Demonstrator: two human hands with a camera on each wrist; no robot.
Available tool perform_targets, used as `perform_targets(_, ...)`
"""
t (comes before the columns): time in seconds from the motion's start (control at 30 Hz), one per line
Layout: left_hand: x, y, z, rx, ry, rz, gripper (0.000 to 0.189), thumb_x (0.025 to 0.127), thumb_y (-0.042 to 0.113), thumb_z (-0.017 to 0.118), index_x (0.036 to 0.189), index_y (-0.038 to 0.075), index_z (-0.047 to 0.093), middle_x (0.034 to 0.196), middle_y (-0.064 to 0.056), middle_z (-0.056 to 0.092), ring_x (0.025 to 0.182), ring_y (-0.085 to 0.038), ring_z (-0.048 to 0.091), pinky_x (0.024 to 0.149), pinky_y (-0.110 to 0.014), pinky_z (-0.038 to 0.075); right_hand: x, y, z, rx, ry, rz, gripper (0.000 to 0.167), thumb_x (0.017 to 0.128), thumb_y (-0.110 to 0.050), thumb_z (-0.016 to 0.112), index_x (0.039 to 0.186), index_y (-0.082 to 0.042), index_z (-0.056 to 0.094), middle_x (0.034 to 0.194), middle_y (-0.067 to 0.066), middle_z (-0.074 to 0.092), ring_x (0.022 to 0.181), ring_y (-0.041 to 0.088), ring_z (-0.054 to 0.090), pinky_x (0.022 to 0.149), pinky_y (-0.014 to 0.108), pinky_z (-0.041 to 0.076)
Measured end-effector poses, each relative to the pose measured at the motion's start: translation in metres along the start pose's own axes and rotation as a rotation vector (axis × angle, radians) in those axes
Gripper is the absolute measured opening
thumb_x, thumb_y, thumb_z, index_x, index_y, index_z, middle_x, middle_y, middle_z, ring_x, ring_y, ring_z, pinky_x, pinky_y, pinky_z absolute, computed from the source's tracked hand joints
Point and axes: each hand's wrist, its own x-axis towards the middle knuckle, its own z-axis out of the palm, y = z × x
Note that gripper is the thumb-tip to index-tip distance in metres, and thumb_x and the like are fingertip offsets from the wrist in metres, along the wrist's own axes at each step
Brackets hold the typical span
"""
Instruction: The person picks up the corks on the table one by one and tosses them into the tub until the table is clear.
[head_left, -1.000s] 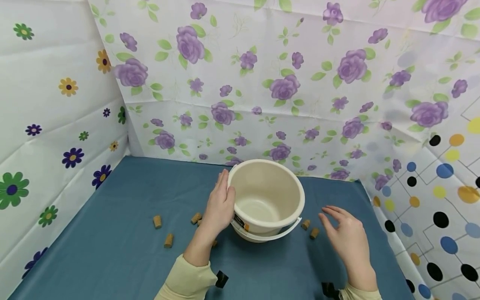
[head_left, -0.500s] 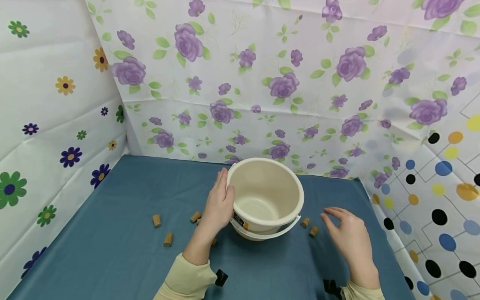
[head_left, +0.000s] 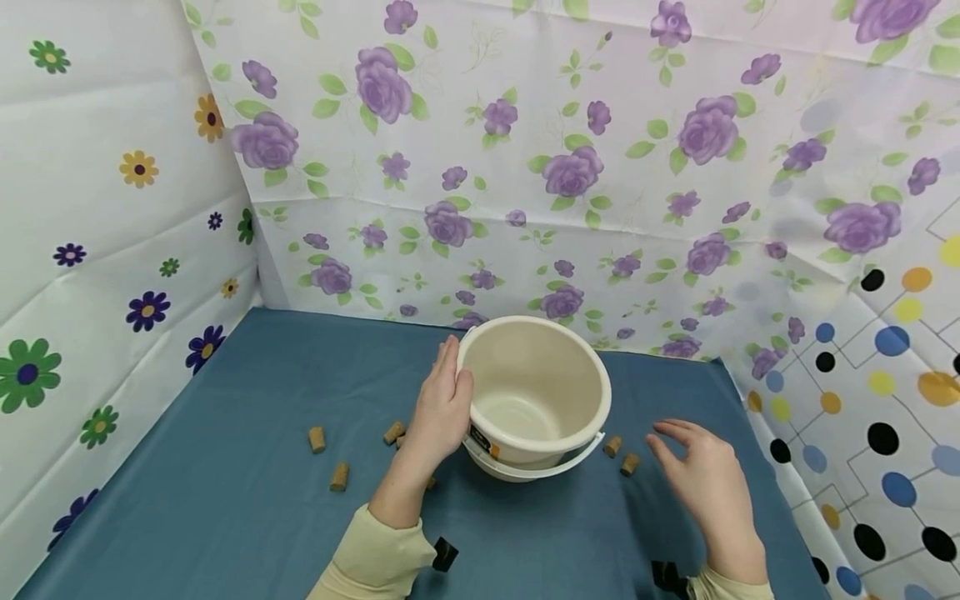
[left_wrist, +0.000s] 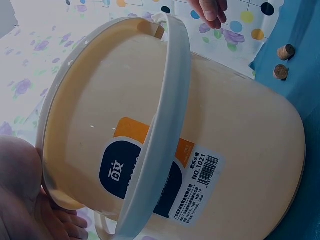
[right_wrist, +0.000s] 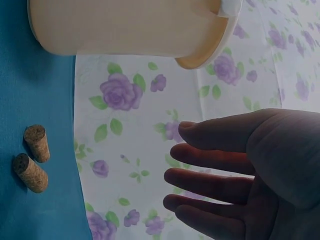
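Note:
A cream plastic bucket (head_left: 534, 383) stands on the blue cloth, its mouth facing up toward the head camera and nothing inside it. The white carry handle (left_wrist: 165, 125) hangs across its labelled side. My left hand (head_left: 442, 408) rests against the left of the bucket at the rim, fingers straight along the outside and thumb at the rim's near edge. To the right, my right hand (head_left: 708, 479) hovers with relaxed, slightly bent fingers and holds nothing. Two brown corks (head_left: 621, 457) lie on the cloth between that hand and the bucket.
More corks (head_left: 340, 477) are scattered left of the bucket, some partly hidden behind the left forearm. Behind the blue-covered table (head_left: 225, 467) rises a purple-flowered sheet (head_left: 525, 167). Patterned sheets also line both sides.
My right hand has drifted slightly right and down, away from the corks. The left hand and the bucket hold their place.

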Motion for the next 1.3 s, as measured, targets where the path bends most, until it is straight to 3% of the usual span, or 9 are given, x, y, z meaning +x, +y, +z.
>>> perform_targets(0.2,-0.001,0.000,-0.001,0.005,-0.001,0.001,0.060,0.117,0.023,0.037,0.170,0.002,0.021,0.177,-0.012,0.016,0.164,-0.028,0.007,0.129,-0.057,0.012,0.001,0.004,0.005,-0.011,-0.075,0.049,0.038,0.101,-0.031,0.077,0.127,-0.002,0.078,0.139,0.026,0.067,0.111,0.046,0.070,0.066,0.049,0.061)
perform_targets(0.4,-0.001,0.000,-0.001,0.011,-0.003,0.004,0.060,0.117,0.023,0.037,0.170,0.002,0.021,0.177,-0.012,0.016,0.164,-0.028,0.007,0.129,-0.057,0.013,0.001,0.011,0.013,-0.010,-0.137,0.095,0.038,0.102,-0.029,0.076,0.126,0.000,0.078,0.141,0.027,0.065,0.099,0.041,0.075,0.059,0.042,0.058)
perform_targets(0.67,-0.001,-0.002,0.000,0.012,-0.002,0.010,0.059,0.117,0.023,0.038,0.170,0.001,0.021,0.177,-0.012,0.016,0.164,-0.028,0.008,0.129,-0.057,0.014,0.003,0.013,0.019,-0.020,-0.197,0.107,0.039,0.101,-0.030,0.077,0.125,0.001,0.078,0.148,0.030,0.059,0.112,0.048,0.070,0.074,0.054,0.062)
perform_targets(0.83,0.000,-0.002,-0.001,0.011,0.000,0.010,0.059,0.117,0.023,0.037,0.170,0.002,0.021,0.177,-0.011,0.016,0.164,-0.027,0.008,0.129,-0.057,0.014,0.005,0.013,0.021,-0.029,-0.209,0.116,0.039,0.101,-0.031,0.077,0.125,0.000,0.079,0.146,0.030,0.059,0.115,0.050,0.068,0.075,0.055,0.061)
perform_targets(1.07,0.001,0.000,-0.001,0.007,-0.004,0.015,0.059,0.117,0.023,0.037,0.170,0.002,0.021,0.177,-0.011,0.016,0.164,-0.027,0.008,0.130,-0.056,0.014,0.008,0.016,0.026,0.005,-0.239,0.160,0.040,0.102,-0.030,0.075,0.129,0.000,0.077,0.131,0.028,0.070,0.075,0.027,0.074,0.058,0.044,0.057)
perform_targets(1.17,0.001,0.000,-0.001,0.004,-0.005,0.013,0.059,0.118,0.024,0.037,0.170,0.002,0.021,0.177,-0.011,0.016,0.164,-0.027,0.008,0.130,-0.056,0.014,0.009,0.018,0.031,0.024,-0.274,0.167,0.038,0.103,-0.028,0.074,0.129,-0.001,0.077,0.121,0.025,0.075,0.071,0.021,0.072,0.057,0.043,0.056)
perform_targets(1.3,0.001,-0.002,-0.001,0.007,-0.003,0.012,0.059,0.117,0.023,0.038,0.170,0.002,0.021,0.177,-0.012,0.016,0.164,-0.028,0.008,0.129,-0.057,0.014,0.009,0.020,0.035,0.036,-0.297,0.166,0.029,0.102,-0.026,0.075,0.120,-0.004,0.082,0.109,0.016,0.079,0.077,0.020,0.073,0.062,0.044,0.059)
